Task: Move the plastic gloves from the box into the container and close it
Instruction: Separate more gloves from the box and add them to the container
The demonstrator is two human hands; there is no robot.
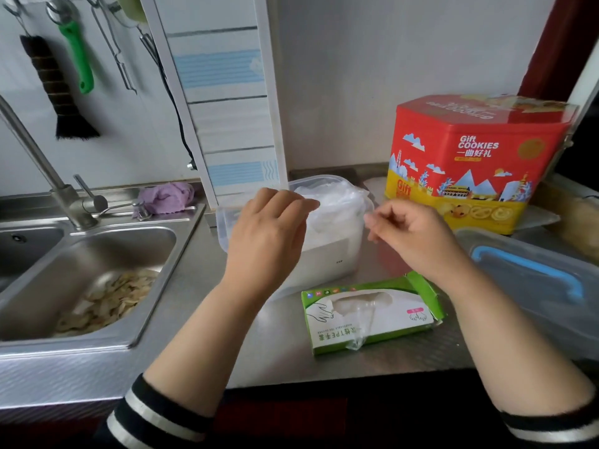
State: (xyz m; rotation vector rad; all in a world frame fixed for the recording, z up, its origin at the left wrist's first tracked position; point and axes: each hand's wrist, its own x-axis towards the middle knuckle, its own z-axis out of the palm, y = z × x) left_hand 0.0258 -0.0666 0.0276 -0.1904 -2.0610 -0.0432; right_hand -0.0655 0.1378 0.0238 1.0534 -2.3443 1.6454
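Your left hand (270,234) hovers over the near-left part of the clear container (227,228), back of the hand up, its fingers (301,205) loosely bent and reaching toward the heap of plastic gloves (334,205); whether the fingertips actually pinch any film you cannot tell from this view. Your right hand (418,238) hangs just right of the container, its fingers (376,222) curled in toward the thumb in a narrow pinch, and whether a thin glove sits between them is not clear.

The gloves lie piled in the open container, just beyond your left fingertips and left of your right ones, rising above the rim. The green and white glove box (369,314) lies flat on the steel counter (201,303) below your right wrist, nearer to you than both sets of fingers, with a wisp of clear film trailing out of its slot. The lid (534,280) with the blue clip rests on the counter to the right of your right hand, apart from the container. A red cookie tin (470,163) stands beyond your right fingers. The sink (97,273) lies well left of your left hand.
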